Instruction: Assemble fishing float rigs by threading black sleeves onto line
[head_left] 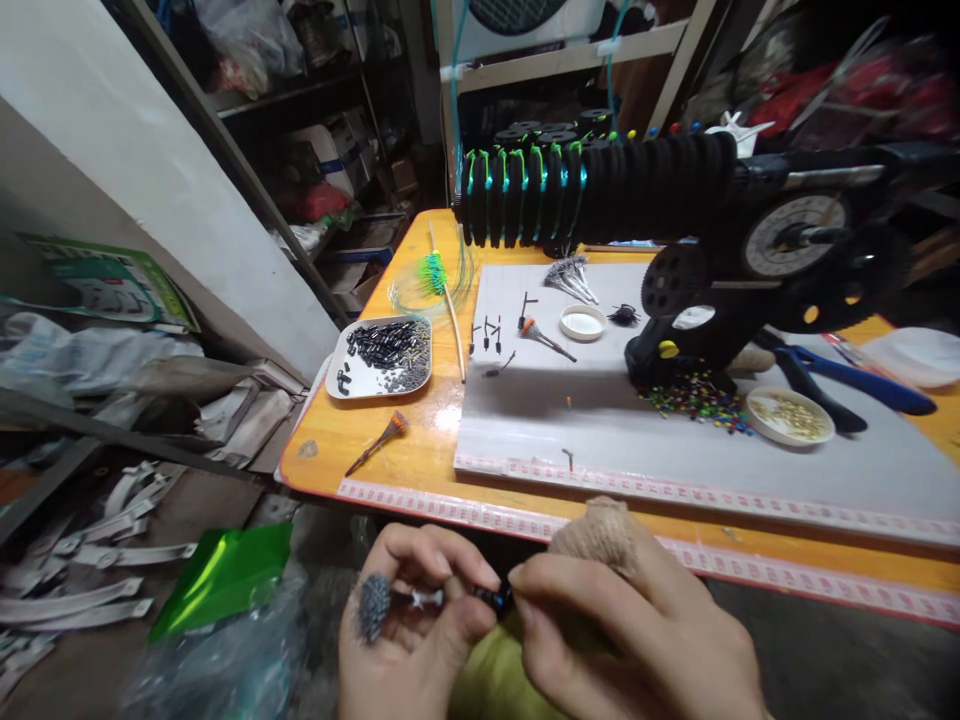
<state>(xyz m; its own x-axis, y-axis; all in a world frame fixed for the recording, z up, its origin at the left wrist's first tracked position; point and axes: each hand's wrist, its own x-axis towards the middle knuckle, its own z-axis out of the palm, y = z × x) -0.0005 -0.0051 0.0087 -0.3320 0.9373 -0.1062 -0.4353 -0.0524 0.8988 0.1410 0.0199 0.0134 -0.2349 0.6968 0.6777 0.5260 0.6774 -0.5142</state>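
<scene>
Below the table's front edge, my left hand (409, 620) is closed around a small grey fuzzy bundle (373, 606) with a pale stem. My right hand (630, 625) pinches a tiny black piece (495, 598) at the end of that stem, thumb and forefinger pressed together. Both hands meet just in front of the orange table (390, 455). A tan cloth lump (596, 530) sits behind my right hand.
A white mat (600, 420) on the table carries a black winding machine (675, 200), a dish of black parts (382, 357), a small white cap (583, 321), coloured beads (697, 398), a bowl of gold bits (790, 416) and blue-handled pliers (847, 380). Scrap paper and a green foil bag (221, 575) litter the floor on the left.
</scene>
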